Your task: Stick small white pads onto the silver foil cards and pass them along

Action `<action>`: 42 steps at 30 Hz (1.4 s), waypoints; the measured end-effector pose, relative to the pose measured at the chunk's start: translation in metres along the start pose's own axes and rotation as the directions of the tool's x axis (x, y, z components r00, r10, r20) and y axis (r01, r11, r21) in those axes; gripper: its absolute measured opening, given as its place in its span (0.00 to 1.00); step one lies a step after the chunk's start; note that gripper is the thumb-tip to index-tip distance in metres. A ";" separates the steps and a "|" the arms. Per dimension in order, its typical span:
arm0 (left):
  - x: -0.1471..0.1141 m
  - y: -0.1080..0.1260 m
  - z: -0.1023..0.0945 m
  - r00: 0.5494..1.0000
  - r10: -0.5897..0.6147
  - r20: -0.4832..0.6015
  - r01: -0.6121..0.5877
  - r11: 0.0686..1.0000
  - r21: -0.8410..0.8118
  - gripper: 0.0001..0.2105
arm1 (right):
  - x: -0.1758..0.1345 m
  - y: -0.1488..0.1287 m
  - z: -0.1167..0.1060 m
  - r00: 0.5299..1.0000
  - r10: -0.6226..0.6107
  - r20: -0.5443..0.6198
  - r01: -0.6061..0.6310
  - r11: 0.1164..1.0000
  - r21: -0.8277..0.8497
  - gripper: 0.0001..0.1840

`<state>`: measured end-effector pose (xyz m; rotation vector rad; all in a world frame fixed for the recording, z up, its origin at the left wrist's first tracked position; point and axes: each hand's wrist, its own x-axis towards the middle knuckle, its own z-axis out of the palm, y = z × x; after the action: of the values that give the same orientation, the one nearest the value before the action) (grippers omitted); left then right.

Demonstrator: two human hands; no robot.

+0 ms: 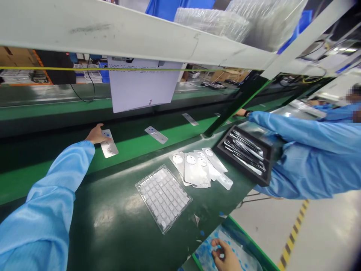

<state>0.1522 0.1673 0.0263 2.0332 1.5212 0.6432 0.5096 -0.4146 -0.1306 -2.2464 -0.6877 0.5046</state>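
Observation:
My left hand (96, 135) reaches over the green conveyor belt, thumb stretched away and fingers touching a flat silvery panel (111, 149) with a small blue dot. The hand looks open, not wrapped round the panel. Low on the right, my right hand (227, 259) hovers above a green bin (254, 250) holding clear film and many small blue dots. Its fingers curve with a gap between their tips, and nothing shows in them. Between the hands, a clear plastic tray (164, 197) with rows of small pockets lies on the dark green worktop.
A loose pile of silvery panels (197, 169) lies beside a black box (245, 155) of thin parts. Further panels (156, 134) rest on the belt. A co-worker's blue sleeve (282, 122) extends from the right. A green post (239, 105) and white overhead beam (141, 34) bound the reach.

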 end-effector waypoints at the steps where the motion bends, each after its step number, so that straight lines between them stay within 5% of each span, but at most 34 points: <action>1: -0.008 0.001 -0.004 0.999 -0.010 -0.044 0.009 0.999 -0.033 0.48 | 0.000 -0.004 -0.002 1.000 0.005 0.005 -0.005 1.000 -0.008 0.09; 4: -0.050 0.008 -0.014 0.985 -0.079 -0.152 0.020 0.935 -0.355 0.37 | 0.000 -0.023 -0.013 0.998 0.044 -0.051 -0.047 0.997 -0.068 0.13; 6: -0.097 0.014 -0.017 0.976 -0.180 -0.119 0.043 0.701 -0.712 0.30 | 0.001 -0.040 -0.024 0.994 0.043 -0.096 -0.052 0.994 -0.096 0.21; 8: -0.157 0.019 -0.015 0.964 -0.262 0.033 0.136 0.388 -0.912 0.21 | -0.002 -0.059 -0.033 0.995 0.001 -0.101 -0.013 0.993 -0.115 0.27; 11: -0.254 0.028 -0.001 0.911 -0.280 0.302 0.355 0.164 -0.920 0.18 | -0.012 -0.096 -0.035 0.986 -0.126 -0.112 0.113 0.987 -0.114 0.30; 14: -0.330 0.038 0.020 0.857 -0.238 0.458 0.489 0.088 -0.868 0.20 | -0.031 -0.143 -0.018 0.941 -0.328 -0.084 0.331 0.944 0.014 0.26; 17: -0.371 0.045 0.039 0.833 -0.263 0.488 0.519 0.062 -0.852 0.22 | -0.054 -0.193 0.016 0.816 -0.572 0.090 0.547 0.812 0.202 0.12; 19: -0.384 0.046 0.048 0.813 -0.272 0.515 0.552 0.079 -0.830 0.21 | -0.069 -0.222 0.042 0.683 -0.692 0.235 0.621 0.719 0.312 0.06; 22: -0.392 0.048 0.056 0.817 -0.232 0.529 0.567 0.154 -0.809 0.20 | -0.085 -0.252 0.074 0.502 -0.782 0.370 0.674 0.622 0.400 0.09; 26: -0.396 0.048 0.059 0.891 -0.183 0.416 0.454 0.324 -0.830 0.17 | -0.095 -0.265 0.099 0.365 -0.835 0.411 0.748 0.526 0.404 0.17; 32: -0.404 0.041 0.065 0.875 -0.154 0.458 0.484 0.279 -0.830 0.15 | -0.095 -0.256 0.116 0.333 -0.851 0.405 0.814 0.477 0.331 0.20; 42: -0.405 0.040 0.067 0.861 -0.161 0.483 0.508 0.229 -0.830 0.13 | -0.101 -0.256 0.118 0.397 -0.830 0.392 0.819 0.514 0.257 0.14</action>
<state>0.1199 -0.2409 -0.0244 0.7379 0.9077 0.7393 0.2845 -0.2611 -0.0055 -1.4177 -1.9170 0.5175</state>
